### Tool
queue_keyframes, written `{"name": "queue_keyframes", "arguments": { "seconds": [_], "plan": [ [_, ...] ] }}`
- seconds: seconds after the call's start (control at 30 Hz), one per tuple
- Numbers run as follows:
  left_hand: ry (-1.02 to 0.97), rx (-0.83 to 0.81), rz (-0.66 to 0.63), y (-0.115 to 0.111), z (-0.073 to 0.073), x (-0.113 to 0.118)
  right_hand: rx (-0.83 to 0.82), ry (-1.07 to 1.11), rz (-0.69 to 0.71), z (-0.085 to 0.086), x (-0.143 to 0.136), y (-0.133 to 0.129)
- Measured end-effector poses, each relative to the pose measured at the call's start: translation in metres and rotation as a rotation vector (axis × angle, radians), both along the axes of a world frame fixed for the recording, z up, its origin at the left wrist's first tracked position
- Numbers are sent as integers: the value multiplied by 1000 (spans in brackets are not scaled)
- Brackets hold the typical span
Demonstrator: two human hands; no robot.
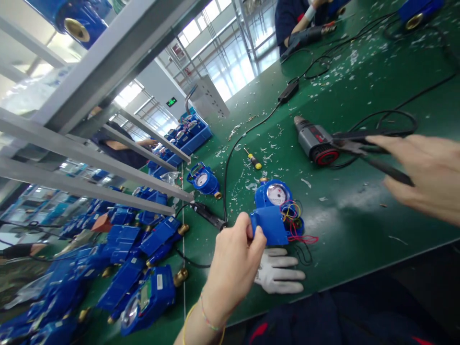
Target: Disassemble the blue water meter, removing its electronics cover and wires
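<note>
Near the middle of the green table, my left hand pinches the left edge of a blue cover. That cover lies against a blue meter with a round white dial. Red, yellow and black wires spill out at its right side. On the right, my right hand is closed on pliers with dark handles; their jaws point left towards a grey and black heat gun. A white glove lies below the cover, by my left wrist.
A yellow screwdriver and another blue meter lie beyond. Many blue meters crowd the left side under a metal rack. Black cables cross the table. A blue crate stands farther back. A person's arm shows at the top.
</note>
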State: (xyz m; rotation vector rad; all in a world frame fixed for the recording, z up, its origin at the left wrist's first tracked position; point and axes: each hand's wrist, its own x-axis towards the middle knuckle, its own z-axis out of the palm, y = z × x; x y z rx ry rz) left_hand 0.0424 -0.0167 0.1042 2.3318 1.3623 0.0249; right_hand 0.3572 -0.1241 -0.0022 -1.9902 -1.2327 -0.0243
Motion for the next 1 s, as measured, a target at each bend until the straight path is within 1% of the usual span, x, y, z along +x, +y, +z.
{"name": "queue_keyframes", "arguments": {
  "seconds": [0.03,0.07,0.13,0.2,0.27,0.33,0.4,0.47,0.53,0.6,0.7,0.77,0.83,0.9,1.0],
  "plan": [
    [-31,-23,22,-1,0,-2,-71,85,60,0,-11,-6],
    [-67,-42,47,-3,0,-5,-136,216,149,1,-25,-11],
    [-143,-72,103,-9,-2,-12,-149,504,329,2,-59,-20],
    [-200,-91,172,-16,-6,-20,-167,707,416,0,-93,-23],
    [-230,-120,254,-25,-12,-28,-163,820,451,-8,-120,-22],
    [-261,-167,345,-33,-19,-34,-132,862,446,-18,-138,-17],
    [-319,-236,443,-41,-26,-39,-99,890,433,-26,-148,-10],
    [-395,-311,539,-47,-32,-43,-67,927,441,-29,-154,0],
    [-455,-386,611,-50,-38,-48,-30,941,479,-29,-158,12],
    [-496,-443,639,-50,-41,-54,-19,910,535,-27,-160,26],
    [-476,-482,607,-44,-39,-63,-23,896,609,-25,-162,43],
    [-398,-431,564,-39,-32,-65,-45,917,650,-24,-162,49],
    [-272,-288,491,-34,-21,-64,-73,903,663,-21,-160,52],
    [-97,-58,370,-28,-8,-59,-55,872,628,-15,-158,51],
    [147,333,132,-15,6,-46,36,849,560,-4,-157,51]
  ]
}}
